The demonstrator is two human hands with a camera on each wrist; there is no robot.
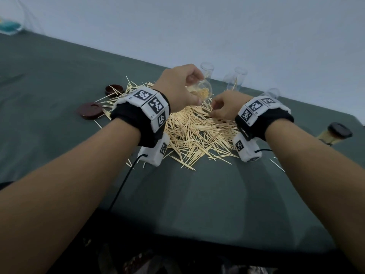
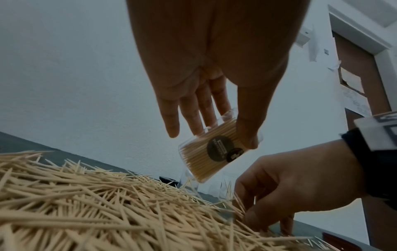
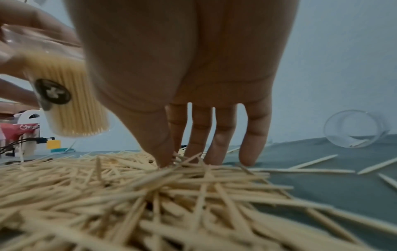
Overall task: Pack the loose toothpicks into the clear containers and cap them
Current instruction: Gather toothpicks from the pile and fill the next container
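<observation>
My left hand [image 1: 192,89] grips a clear container [image 1: 204,91] packed with toothpicks and holds it tilted above the pile. In the left wrist view its thumb and fingers wrap the container [image 2: 212,152], which carries a dark round label. A big heap of loose toothpicks [image 1: 197,135] covers the green cloth. My right hand [image 1: 214,110] reaches down into the heap's far edge, just below the container. Its thumb and fingers [image 3: 165,158] close on a few toothpicks there. The packed container [image 3: 71,105] hangs to the upper left in the right wrist view.
Two brown lids [image 1: 113,89] [image 1: 90,110] lie left of the heap. Empty clear containers [image 1: 207,69] [image 1: 237,78] stand near the far table edge; another [image 3: 354,129] lies on its side at right. A capped, filled container [image 1: 333,135] lies far right. Stray toothpicks [image 3: 311,163] dot the cloth.
</observation>
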